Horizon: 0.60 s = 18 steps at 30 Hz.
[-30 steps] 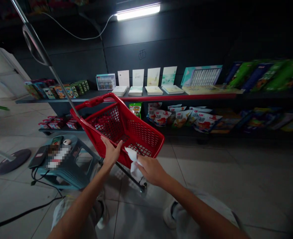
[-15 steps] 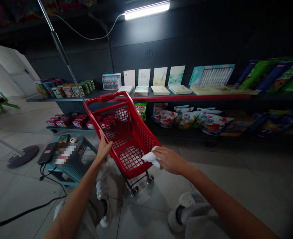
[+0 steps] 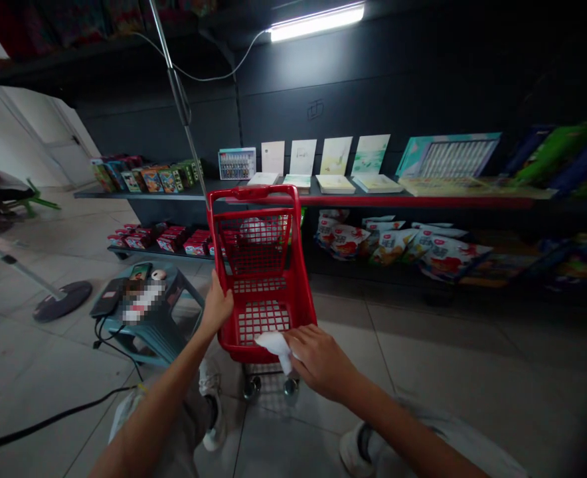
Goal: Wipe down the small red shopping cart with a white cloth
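Note:
A small red shopping cart [image 3: 304,292] with a grid basket stands on the floor before me, its handle toward the shelves. My left hand [image 3: 217,307] grips the basket's left rim, fingers wrapped over the outside and thumb on the inner side. At the front right corner of the basket, my right hand [image 3: 318,358] is closed on a white cloth [image 3: 275,344], which lies over the front rim. Part of the cloth is hidden under the fingers.
A grey-blue plastic stool [image 3: 161,332] with a phone and cables stands on the left. Beyond it is a round pole base [image 3: 63,303]. Behind the cart, a dark shelf [image 3: 333,199] holds books, boxes and snack bags. A black cable [image 3: 59,418] crosses the floor.
The cart has turned so its front end points more squarely toward me. My right hand and the cloth have moved left and down, from the right rim to the front corner. The left hand keeps its grip.

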Available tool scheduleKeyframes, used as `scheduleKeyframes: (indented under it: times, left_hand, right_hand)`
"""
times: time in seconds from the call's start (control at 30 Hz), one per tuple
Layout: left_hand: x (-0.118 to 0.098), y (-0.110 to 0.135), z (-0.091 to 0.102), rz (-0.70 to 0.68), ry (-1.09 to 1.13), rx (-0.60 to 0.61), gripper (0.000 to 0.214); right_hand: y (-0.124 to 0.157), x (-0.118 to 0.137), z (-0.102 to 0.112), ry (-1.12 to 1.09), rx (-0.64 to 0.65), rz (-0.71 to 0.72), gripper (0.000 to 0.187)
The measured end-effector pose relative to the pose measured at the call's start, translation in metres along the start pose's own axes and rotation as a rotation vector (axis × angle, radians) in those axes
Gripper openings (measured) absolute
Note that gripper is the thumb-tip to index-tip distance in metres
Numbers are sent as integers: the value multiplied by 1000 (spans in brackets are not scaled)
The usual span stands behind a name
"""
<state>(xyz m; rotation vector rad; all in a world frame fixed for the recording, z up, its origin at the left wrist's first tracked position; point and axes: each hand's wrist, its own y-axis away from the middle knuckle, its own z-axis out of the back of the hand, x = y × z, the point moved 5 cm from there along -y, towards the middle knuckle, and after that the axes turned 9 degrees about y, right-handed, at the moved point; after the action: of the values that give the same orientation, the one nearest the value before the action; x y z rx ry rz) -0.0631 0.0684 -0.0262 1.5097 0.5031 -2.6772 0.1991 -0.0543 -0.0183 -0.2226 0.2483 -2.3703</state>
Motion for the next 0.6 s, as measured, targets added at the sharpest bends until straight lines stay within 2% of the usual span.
scheduleKeyframes:
  times: [0.13,0.33,0.47,0.6]
  left_hand:
    - [-8,4,9,63,-115,122,78]
    - [-4,-10,13,16,-141,216,73]
    - [6,-19,6,9,-157,244,73]
    - [10,-28,5,-18,-170,250,71]
  right_hand:
    - [-2,6,3,-72,39,155,35]
    - [-13,-14,17,-69,96,320,31]
    - [-24,-41,25,3,78,393,30]
    - [-48,-88,37,95,56,349,33]
